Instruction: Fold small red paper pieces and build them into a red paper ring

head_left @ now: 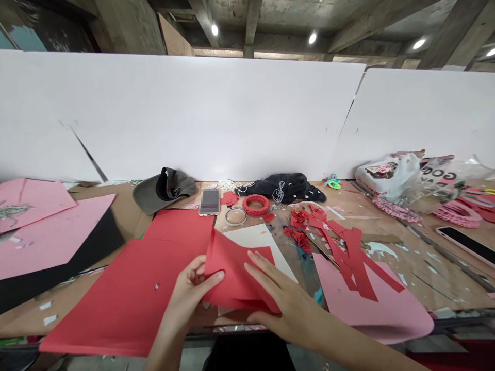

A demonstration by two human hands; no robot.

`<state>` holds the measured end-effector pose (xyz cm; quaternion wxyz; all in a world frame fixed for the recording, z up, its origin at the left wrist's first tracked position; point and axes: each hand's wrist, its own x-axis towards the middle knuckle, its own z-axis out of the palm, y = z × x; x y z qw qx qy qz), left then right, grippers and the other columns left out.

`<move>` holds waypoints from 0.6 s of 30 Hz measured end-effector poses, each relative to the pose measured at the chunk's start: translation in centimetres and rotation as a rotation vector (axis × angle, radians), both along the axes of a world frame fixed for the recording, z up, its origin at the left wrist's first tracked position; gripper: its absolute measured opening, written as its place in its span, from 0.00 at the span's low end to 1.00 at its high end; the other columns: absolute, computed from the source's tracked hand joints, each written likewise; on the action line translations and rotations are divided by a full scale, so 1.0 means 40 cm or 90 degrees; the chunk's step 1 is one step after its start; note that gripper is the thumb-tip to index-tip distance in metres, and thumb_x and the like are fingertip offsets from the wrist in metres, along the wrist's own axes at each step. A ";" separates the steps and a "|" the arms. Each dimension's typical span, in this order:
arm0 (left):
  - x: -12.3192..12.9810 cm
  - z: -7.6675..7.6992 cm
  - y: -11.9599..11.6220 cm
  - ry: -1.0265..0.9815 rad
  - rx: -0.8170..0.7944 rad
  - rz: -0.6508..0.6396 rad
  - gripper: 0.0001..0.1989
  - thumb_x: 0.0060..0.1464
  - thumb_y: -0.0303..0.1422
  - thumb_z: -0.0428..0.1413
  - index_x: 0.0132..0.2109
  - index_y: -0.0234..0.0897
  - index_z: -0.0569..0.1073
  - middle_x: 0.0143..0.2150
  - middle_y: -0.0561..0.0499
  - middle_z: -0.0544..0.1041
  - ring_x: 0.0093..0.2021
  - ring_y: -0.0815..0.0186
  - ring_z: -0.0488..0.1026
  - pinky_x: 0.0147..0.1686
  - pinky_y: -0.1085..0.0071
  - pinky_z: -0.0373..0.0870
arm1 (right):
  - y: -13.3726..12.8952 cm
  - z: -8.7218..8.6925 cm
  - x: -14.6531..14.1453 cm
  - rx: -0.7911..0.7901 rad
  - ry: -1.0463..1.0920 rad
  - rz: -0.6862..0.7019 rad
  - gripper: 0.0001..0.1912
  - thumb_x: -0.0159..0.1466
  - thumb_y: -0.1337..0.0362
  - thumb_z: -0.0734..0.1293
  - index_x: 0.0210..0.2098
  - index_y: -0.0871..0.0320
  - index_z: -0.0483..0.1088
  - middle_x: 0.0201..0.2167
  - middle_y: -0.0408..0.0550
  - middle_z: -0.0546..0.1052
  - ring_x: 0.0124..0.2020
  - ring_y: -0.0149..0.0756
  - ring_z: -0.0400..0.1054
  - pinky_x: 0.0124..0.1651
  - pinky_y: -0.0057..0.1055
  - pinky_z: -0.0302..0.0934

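Observation:
A folded sheet of red paper is raised in front of me, its upper left corner pointing up. My left hand pinches its left side, thumb on the near face and the other fingers curled behind. Against the right part of the same sheet lies my right hand, fingers stretched out and thumb low by the bottom edge. Beneath it is a white sheet, partly covered. Large red sheets spread out to the left of my hands.
Red paper strips and a pencil lie right, partly over pink paper. Behind are a red woven ring, a tape roll, a phone, a cap and dark cloth. A white partition stands behind.

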<state>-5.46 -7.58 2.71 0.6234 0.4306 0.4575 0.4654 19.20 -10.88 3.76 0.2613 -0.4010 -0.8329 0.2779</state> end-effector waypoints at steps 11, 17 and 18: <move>-0.014 0.067 0.006 0.020 0.131 0.025 0.23 0.48 0.44 0.65 0.47 0.36 0.72 0.38 0.47 0.80 0.35 0.61 0.78 0.32 0.72 0.74 | 0.041 0.101 0.050 0.062 0.097 -0.279 0.19 0.63 0.65 0.61 0.51 0.51 0.74 0.47 0.46 0.79 0.47 0.46 0.75 0.49 0.40 0.71; -0.156 0.184 0.151 0.377 0.175 -0.143 0.23 0.48 0.42 0.64 0.51 0.41 0.73 0.43 0.47 0.79 0.41 0.58 0.77 0.37 0.68 0.74 | 0.141 0.167 0.125 -0.247 0.321 -0.264 0.23 0.59 0.51 0.70 0.50 0.55 0.73 0.43 0.50 0.80 0.40 0.46 0.77 0.40 0.38 0.73; -0.161 0.190 0.183 0.463 0.217 -0.159 0.23 0.48 0.43 0.64 0.50 0.40 0.74 0.44 0.46 0.79 0.43 0.57 0.76 0.41 0.65 0.74 | 0.158 0.139 0.129 -0.302 0.359 -0.255 0.23 0.58 0.50 0.71 0.49 0.55 0.73 0.43 0.51 0.80 0.40 0.47 0.77 0.41 0.39 0.73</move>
